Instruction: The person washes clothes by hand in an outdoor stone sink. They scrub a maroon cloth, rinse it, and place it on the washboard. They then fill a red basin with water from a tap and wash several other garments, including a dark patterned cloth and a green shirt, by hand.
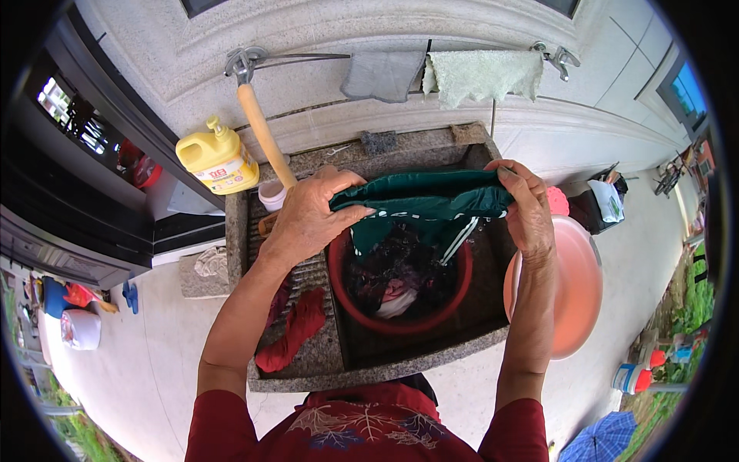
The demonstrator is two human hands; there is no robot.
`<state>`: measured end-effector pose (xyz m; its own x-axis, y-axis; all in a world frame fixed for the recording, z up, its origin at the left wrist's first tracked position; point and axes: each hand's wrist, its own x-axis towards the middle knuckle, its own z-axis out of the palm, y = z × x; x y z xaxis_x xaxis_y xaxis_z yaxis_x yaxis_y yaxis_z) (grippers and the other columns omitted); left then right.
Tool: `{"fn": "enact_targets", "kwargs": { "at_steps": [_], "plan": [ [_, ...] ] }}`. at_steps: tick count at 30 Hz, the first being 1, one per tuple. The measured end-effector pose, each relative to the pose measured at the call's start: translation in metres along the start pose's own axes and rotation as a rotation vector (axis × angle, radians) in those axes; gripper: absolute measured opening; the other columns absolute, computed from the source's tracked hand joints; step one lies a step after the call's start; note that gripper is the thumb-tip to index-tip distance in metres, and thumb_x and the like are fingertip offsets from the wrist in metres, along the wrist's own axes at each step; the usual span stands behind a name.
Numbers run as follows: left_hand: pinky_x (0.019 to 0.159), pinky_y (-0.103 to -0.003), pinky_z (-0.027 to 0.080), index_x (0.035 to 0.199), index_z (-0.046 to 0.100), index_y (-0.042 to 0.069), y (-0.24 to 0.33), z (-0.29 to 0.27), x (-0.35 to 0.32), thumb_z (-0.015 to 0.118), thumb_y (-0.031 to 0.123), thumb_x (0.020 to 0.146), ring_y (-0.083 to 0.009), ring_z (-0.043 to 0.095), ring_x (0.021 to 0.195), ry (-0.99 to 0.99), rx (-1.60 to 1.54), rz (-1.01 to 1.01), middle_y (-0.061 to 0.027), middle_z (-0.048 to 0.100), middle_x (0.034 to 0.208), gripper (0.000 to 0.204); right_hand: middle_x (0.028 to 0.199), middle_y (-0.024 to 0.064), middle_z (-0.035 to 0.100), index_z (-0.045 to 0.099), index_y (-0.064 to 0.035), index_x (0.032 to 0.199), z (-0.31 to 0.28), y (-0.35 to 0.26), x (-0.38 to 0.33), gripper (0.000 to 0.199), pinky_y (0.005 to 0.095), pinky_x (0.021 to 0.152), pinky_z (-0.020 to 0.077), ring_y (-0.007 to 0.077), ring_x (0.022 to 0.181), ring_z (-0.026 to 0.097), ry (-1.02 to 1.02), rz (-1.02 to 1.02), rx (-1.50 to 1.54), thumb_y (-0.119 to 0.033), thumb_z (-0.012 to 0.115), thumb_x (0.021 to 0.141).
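Stretched between my two hands is a dark green garment (419, 202) with white stripes, its waistband spread wide. My left hand (312, 212) pinches one end of the band between thumb and fingers. The other end is gripped by my right hand (527, 202). The garment's lower part hangs over a red basin (335, 296) in the stone sink, and whether it touches the water is hard to tell. Dark clothes (377, 266) and a pink and white cloth (396, 296) lie in the basin's water.
Red cloth (296, 331) lies on the sink's ribbed washboard (312, 281). A yellow detergent jug (218, 158) and a cup (272, 194) stand at the back left. A tan hose (265, 135) hangs from the tap. An orange basin (573, 292) is at the right. Cloths (481, 77) hang behind.
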<state>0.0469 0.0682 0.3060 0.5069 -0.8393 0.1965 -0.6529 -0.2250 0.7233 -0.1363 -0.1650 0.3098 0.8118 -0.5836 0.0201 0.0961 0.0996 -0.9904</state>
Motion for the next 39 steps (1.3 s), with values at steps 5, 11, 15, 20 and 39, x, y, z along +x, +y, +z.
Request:
{"fn": "enact_targets", "kwargs": {
  "at_steps": [5,11,15,20,39],
  "plan": [
    [0.074,-0.037,0.044,0.104,0.053,0.002,-0.079,0.104,-0.029,0.072,0.021,0.075,-0.0296,0.055,0.086,0.049,-0.032,-0.008,-0.0115,0.051,0.091,0.039,0.073,-0.0070,0.055,0.062,-0.0059,0.091,0.005,0.107,-0.014,0.020,0.0159,0.051,0.0364,0.0002,0.064,0.046,-0.033,0.081,-0.222,-0.026,0.061,0.088],
    [0.083,-0.040,0.045,0.117,0.043,-0.001,-0.139,0.245,-0.094,0.078,0.023,0.067,-0.0343,0.056,0.103,0.090,-0.441,-0.237,-0.0195,0.055,0.108,0.066,0.071,0.0062,0.052,0.057,-0.0049,0.095,0.071,0.229,-0.058,0.012,0.0296,0.057,0.0406,0.0127,0.061,0.047,-0.179,-0.003,-0.510,-0.014,0.057,0.087],
    [0.066,-0.026,0.048,0.095,0.056,0.001,-0.105,0.197,-0.067,0.073,0.013,0.074,-0.0127,0.059,0.071,0.225,-0.466,-0.272,-0.0049,0.061,0.074,0.029,0.104,0.0068,0.059,0.041,-0.0114,0.125,0.052,0.154,-0.045,0.059,0.0348,0.071,0.0434,0.0181,0.085,0.054,-0.258,-0.062,-0.386,-0.017,0.071,0.074],
    [0.039,-0.023,0.040,0.089,0.060,0.007,-0.007,0.118,-0.014,0.071,0.014,0.079,-0.0062,0.056,0.063,0.178,-1.106,-0.487,0.0006,0.060,0.075,0.017,0.144,0.0123,0.031,0.016,-0.0153,0.144,0.038,0.139,-0.025,0.115,0.0446,0.107,0.0207,0.0305,0.133,0.026,-0.338,-0.192,-0.844,-0.024,0.085,0.052],
    [0.071,-0.034,0.049,0.125,0.048,0.005,-0.132,0.226,-0.112,0.063,0.028,0.083,-0.0192,0.059,0.093,-0.152,-0.811,-1.097,-0.0091,0.058,0.111,0.051,0.111,0.0113,0.047,0.048,-0.0139,0.123,0.035,0.354,-0.050,0.059,0.0537,0.084,0.0367,0.0310,0.109,0.044,-0.203,-0.149,-1.329,-0.004,0.061,0.066]
  ]
}}
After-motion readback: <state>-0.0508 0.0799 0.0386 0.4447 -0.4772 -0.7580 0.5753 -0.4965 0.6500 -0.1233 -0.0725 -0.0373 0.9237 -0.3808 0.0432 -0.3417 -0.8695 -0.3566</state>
